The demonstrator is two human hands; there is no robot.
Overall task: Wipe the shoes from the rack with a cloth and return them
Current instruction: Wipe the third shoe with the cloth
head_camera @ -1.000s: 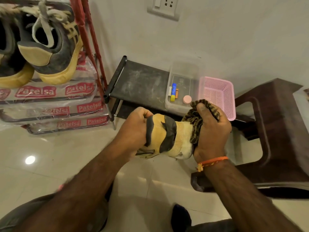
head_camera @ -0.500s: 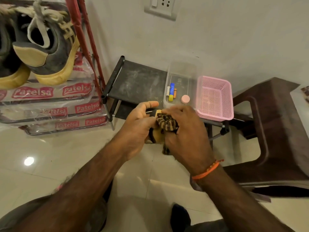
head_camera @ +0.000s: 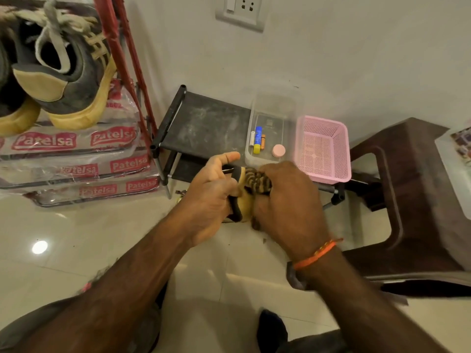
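My left hand point(head_camera: 212, 197) grips a tan sandal with black straps point(head_camera: 242, 202) above the floor, in front of the low black rack point(head_camera: 204, 123). My right hand point(head_camera: 285, 202) holds a brown and yellow striped cloth point(head_camera: 257, 180) and presses it onto the sandal. Both hands cover most of the sandal. A pair of grey sneakers with yellow soles point(head_camera: 68, 72) sits on the red shoe rack point(head_camera: 127, 54) at upper left.
A clear plastic box point(head_camera: 274, 105) with batteries and a pink disc, and a pink basket point(head_camera: 322, 149), stand on the black rack. A dark brown plastic stool point(head_camera: 413, 194) is at right. Plastic-wrapped "Patelsa" shelves point(head_camera: 76, 154) fill the red rack. The floor is glossy tile.
My right hand has swept the cloth from the sandal's right end leftward over it. The sandal is now mostly covered. My left hand has kept its grip.
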